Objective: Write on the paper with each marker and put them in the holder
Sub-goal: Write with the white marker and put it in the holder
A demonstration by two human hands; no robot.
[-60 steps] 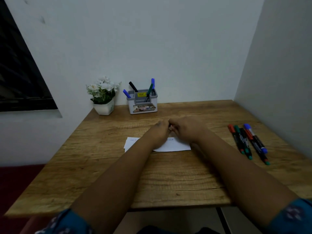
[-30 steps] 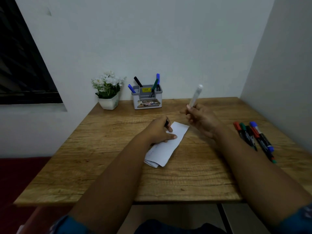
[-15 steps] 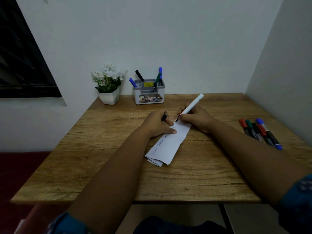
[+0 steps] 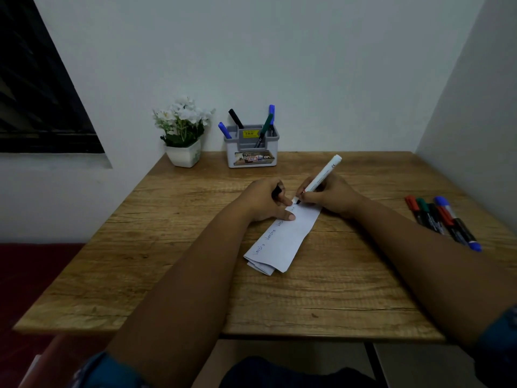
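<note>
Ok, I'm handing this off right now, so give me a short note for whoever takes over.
Right hand grips a white marker, tip on the paper.
Left hand presses the paper flat and holds a black cap.
Done: four markers stand in the holder; several words are written.
Left: finish writing, cap this marker, put it in the holder, then repeat with the loose markers on the right side of the table.

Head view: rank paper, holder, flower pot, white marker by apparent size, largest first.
1. paper
2. holder
3. flower pot
4. white marker
Holder and pot sit farther from the camera, so their true ranks are unsure.
</note>
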